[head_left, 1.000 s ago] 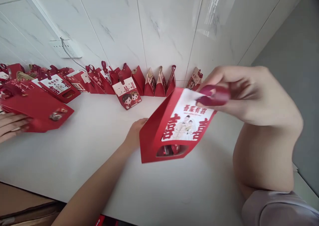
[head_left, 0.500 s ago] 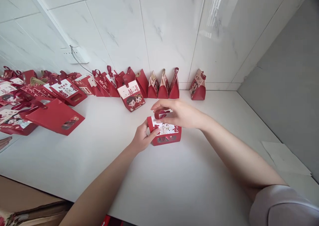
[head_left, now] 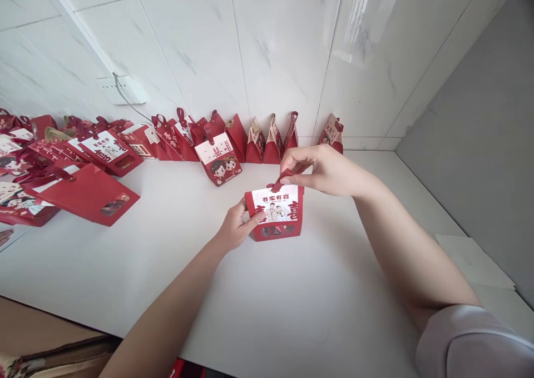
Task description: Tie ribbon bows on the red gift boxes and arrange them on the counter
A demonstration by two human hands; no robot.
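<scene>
A red gift box (head_left: 277,232) with a white printed label and a small clear window stands on the white table in front of me. My left hand (head_left: 237,225) grips its left side, thumb on the front face and fingers behind. At the top of the box, my right hand (head_left: 317,169) pinches the dark red ribbon handle (head_left: 282,181) between thumb and fingers. Some red contents show through the window, too small to name.
Several similar boxes stand along the tiled wall, among them a cartoon-printed box (head_left: 219,160). A pile of red boxes (head_left: 98,194) lies at the left. White sheets (head_left: 473,261) lie at the right, a cardboard box (head_left: 45,333) at the lower left. Part of another hand (head_left: 5,237) shows at the left edge.
My right hand has risen slightly and moved right, drawing the ribbon handle upward. The box's label is now uncovered. My left hand keeps its hold on the side.
</scene>
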